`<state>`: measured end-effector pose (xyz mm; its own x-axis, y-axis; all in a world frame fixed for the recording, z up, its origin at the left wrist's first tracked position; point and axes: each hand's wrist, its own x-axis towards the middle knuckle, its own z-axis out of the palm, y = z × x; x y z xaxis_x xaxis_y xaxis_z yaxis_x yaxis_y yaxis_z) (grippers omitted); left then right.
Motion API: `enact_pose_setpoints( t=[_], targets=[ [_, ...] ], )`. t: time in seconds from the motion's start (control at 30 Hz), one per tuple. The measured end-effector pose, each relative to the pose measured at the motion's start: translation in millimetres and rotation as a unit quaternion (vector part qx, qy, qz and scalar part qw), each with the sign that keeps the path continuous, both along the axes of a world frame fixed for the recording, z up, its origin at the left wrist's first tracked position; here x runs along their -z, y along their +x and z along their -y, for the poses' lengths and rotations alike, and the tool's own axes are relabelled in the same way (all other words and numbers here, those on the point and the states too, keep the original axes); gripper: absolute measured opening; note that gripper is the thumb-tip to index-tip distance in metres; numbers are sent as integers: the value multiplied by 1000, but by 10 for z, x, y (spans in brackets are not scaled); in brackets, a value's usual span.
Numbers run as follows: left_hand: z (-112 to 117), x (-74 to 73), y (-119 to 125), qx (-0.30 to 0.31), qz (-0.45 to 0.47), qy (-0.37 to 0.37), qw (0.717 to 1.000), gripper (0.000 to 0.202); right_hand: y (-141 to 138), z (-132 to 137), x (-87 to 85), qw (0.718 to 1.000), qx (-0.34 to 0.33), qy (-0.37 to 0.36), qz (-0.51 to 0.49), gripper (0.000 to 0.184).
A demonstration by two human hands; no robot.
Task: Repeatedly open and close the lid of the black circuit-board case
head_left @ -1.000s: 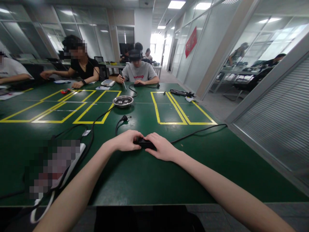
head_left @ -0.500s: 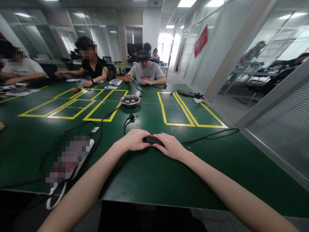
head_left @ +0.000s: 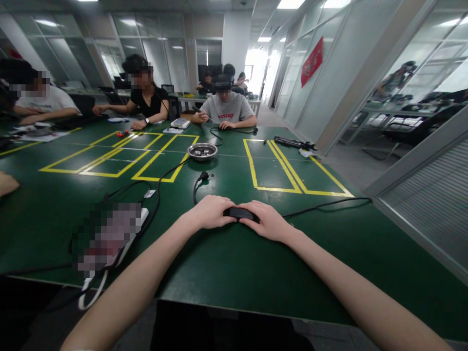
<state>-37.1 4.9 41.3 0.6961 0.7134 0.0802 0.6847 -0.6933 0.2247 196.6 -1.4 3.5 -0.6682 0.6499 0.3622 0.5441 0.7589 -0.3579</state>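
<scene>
A small black oblong block (head_left: 241, 213) with a ribbed side is held level just above the green table (head_left: 219, 273). My left hand (head_left: 214, 212) grips its left end and my right hand (head_left: 269, 222) its right end, with the fingers wrapped behind it and the thumbs on the near side. A black cord (head_left: 329, 203) runs off to the right from behind my right hand. Beyond my left hand lies a black power plug (head_left: 204, 176), its short lead passing down behind that hand. What the far fingers do is hidden.
A metal bowl (head_left: 202, 151) with small metal parts stands farther back. Yellow tape marks rectangles (head_left: 278, 189) on the table. A blurred-out phone-like shape (head_left: 109, 234) with cables lies left, near another person's hand (head_left: 8, 184). Several people sit opposite; a black folded stand (head_left: 294, 143) lies right.
The view has swung slightly left, so the whole scene sits farther right. Both hands keep their hold on the black block. At the left edge, another person's hand shows more.
</scene>
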Motion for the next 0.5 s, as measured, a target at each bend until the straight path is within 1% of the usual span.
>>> enact_pose_setpoints(
  t=[0.17,0.27,0.33,0.4,0.5],
  targets=[
    [-4,-26,-5,-2,19,11,1000,22,-12,0,2,998,17,37,36,31],
    [-5,-31,7,3,1,22,1000,22,-20,2,-24,1000,25,2,13,31],
    [-6,-16,24,9,-15,43,999,24,-3,3,-55,998,10,-59,-33,28],
    [-11,13,40,21,-20,69,997,27,31,5,-85,984,-7,-151,-89,27],
    [-34,81,50,48,-12,105,993,30,79,17,-105,938,-12,-318,-138,34]
  ],
)
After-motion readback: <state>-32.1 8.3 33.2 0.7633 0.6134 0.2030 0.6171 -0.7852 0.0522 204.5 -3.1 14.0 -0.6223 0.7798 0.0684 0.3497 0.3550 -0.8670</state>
